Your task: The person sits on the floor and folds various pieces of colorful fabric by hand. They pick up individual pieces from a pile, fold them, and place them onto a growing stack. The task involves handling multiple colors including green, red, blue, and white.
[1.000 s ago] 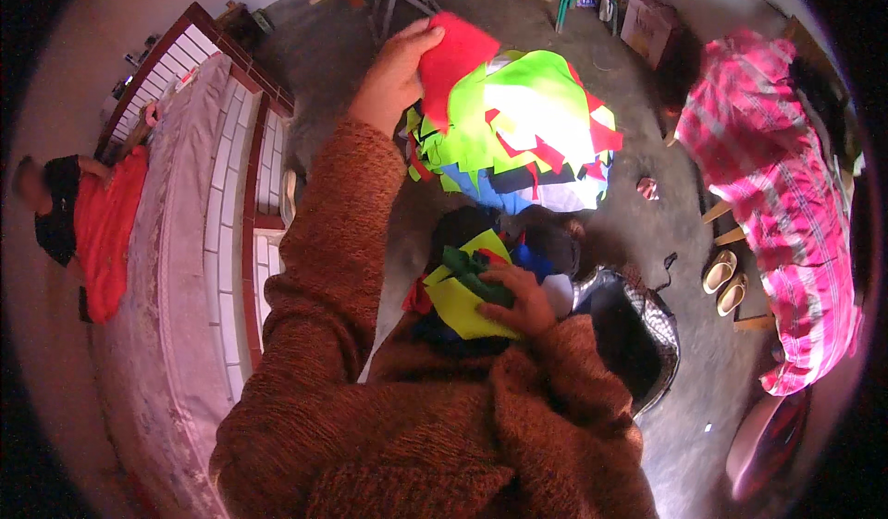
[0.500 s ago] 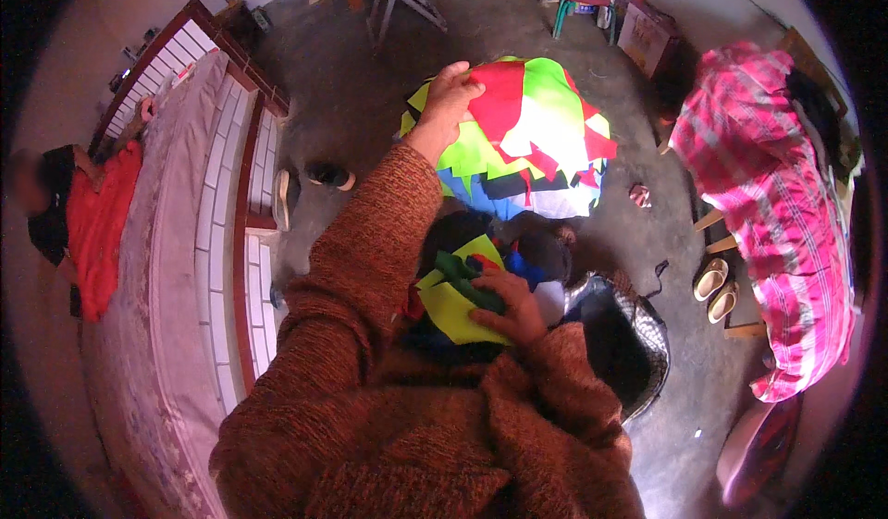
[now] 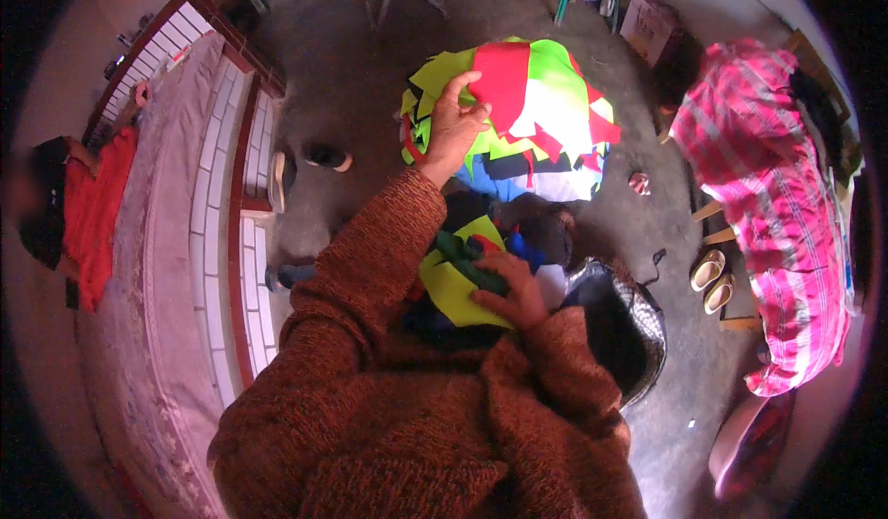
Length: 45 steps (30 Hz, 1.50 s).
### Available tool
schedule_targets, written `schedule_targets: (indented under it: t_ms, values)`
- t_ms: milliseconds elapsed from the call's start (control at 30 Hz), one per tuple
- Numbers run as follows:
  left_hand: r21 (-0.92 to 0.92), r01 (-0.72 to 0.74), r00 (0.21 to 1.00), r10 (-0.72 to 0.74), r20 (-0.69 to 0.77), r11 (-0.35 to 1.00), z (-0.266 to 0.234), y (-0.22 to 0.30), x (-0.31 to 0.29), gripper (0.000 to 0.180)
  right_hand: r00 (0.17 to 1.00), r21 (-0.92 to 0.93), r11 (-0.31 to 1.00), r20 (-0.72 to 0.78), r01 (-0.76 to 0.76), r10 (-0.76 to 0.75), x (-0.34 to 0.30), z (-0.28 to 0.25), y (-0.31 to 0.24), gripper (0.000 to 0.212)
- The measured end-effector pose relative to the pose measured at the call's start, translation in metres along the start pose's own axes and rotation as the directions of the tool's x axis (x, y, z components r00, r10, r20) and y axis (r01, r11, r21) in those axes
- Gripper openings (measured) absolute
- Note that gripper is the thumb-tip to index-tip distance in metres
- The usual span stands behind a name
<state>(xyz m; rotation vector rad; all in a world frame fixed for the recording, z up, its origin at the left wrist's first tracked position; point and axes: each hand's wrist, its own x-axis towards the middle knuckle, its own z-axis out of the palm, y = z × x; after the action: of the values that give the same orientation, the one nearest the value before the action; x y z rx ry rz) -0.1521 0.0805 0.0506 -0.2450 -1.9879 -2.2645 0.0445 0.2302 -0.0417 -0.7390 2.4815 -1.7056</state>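
Note:
A heaped pile of cut cloth pieces, lime, red, blue and white, lies on the floor ahead. At its near left side is my left hand, thumb and forefinger apart beside a red cloth piece. No cloth shows between those fingers. On my lap, a yellow-green cloth piece lies under a crumpled dark green cloth. My right hand has its fingers curled over the dark green cloth, the thumb over the yellow-green one. Red and blue scraps show just beyond; my fingers partly cover the dark green cloth.
Right of my lap an open checked bag stands on the floor. A bed runs along the left, where a person in red sits. Pink plaid cloth drapes furniture at right, near pale shoes. A box stands farther back.
My left hand has drawn slightly back along the pile's near left side, and its thumb and forefinger have spread. The right hand stays on the dark green cloth. The view has shifted slightly.

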Motion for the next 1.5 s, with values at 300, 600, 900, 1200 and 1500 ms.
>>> schedule_targets:
  t_ms: [300,600,900,1200,1500]
  values:
    - [0.013,0.129,0.986,-0.129,0.106,0.992,-0.048,-0.006,-0.071,0.024,0.999,0.075,0.996,-0.028,0.044,-0.042,0.0,0.002,0.011,0.053]
    - [0.536,0.068,0.88,-0.303,0.365,0.842,-0.07,-0.038,-0.128,0.034,0.991,-0.303,0.945,-0.014,0.12,-0.13,-0.003,0.008,-0.021,0.044]
    - [0.787,-0.131,0.919,-0.225,0.325,0.603,-0.062,-0.062,-0.133,0.036,0.956,0.46,0.888,-0.246,-0.03,0.16,-0.021,0.01,0.016,0.028]
    - [0.458,-0.098,0.911,-0.105,0.398,0.884,-0.059,-0.034,-0.135,0.029,0.866,0.711,0.703,-0.34,-0.02,0.367,-0.019,-0.018,0.027,0.031]
    - [0.197,0.18,0.682,-0.267,0.681,0.964,-0.04,0.009,-0.137,0.061,0.799,0.067,0.995,-0.594,-0.068,0.095,0.004,-0.022,0.018,0.018]
